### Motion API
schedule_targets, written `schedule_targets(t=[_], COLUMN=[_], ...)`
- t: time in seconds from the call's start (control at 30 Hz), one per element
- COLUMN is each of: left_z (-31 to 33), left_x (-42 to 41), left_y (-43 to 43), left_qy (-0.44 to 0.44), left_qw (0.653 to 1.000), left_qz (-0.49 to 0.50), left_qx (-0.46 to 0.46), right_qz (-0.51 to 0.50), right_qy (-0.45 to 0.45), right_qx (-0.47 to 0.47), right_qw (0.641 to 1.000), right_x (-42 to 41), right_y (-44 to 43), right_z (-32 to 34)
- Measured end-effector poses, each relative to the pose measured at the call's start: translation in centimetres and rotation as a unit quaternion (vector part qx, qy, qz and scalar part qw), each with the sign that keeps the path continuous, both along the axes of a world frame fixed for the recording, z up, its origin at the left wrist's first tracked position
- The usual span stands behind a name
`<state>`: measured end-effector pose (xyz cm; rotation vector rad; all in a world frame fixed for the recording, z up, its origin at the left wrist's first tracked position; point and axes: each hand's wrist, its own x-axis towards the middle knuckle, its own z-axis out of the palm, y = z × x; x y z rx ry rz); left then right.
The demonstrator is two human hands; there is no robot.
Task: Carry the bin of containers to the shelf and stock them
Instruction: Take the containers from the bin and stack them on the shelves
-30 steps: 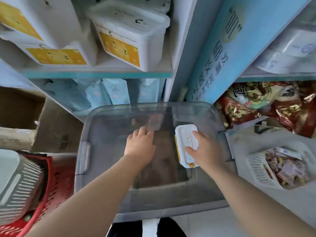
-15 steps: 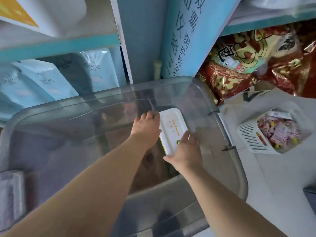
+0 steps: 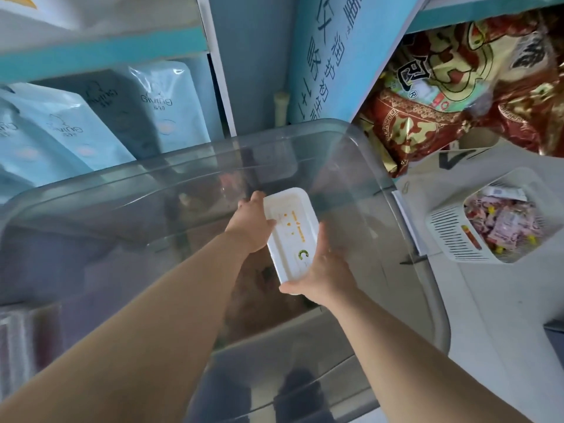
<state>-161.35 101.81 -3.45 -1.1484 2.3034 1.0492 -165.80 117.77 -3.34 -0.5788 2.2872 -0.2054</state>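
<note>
Both hands are on one white container [image 3: 290, 236], the only one to be seen in the clear plastic bin [image 3: 424, 300], which stands on the floor in front of the shelf [image 3: 100, 53]. The left hand [image 3: 251, 222] is closed on the container's far left long edge, fingers wrapped over the rim; the right hand [image 3: 323, 274] clasps its near end, thumb under the near corner and fingers up along the right edge. The container lies lid-up and tilted inside the bin, toward the bin's right wall; whether it is clear of the bottom cannot be told through the murky plastic.

By my reading the carrying is done and the stocking is in hand, this being the lift of what looks like the last container. Next it must come up over the bin's far rim without catching, kept level so the lid stays seated, then go to whichever shelf tier takes such containers. The tier just beyond the bin's far edge is packed with pale blue pouches [image 3: 76, 129], and red and gold bags [image 3: 451, 102] fill the bay at the far right corner, so a free place probably lies higher, out of view. A white basket [image 3: 448, 236] of small sachets stands just beside the bin's right edge and should not be knocked
</note>
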Motion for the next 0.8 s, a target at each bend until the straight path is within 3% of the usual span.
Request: schedule_targets(t=[0.13, 0.33, 0.6, 0.8], left_z=[0.5, 5.7, 24.0, 38.1], left_x=[2.5, 7.2, 14.8, 19.4], left_y=[-0.5, -1.1, 1.2, 2.8], left_qy=[0.014, 0.051, 0.162, 0.252], left_qw=[0.998, 0.989, 0.964, 0.918], left_qz=[0.057, 0.14, 0.191, 0.258], left_qx=[0.022, -0.004, -0.091, -0.168], right_qz=[0.016, 0.113, 0.291, 0.366], right_qy=[-0.034, 0.002, 0.053, 0.136], right_qx=[0.015, -0.032, -0.076, -0.129], right_qw=[0.999, 0.993, 0.952, 0.911], right_x=[0.7, 1.8, 3.0, 4.8], right_y=[-0.4, -1.0, -1.5, -1.4], right_z=[1.2, 7.0, 25.3, 40.7])
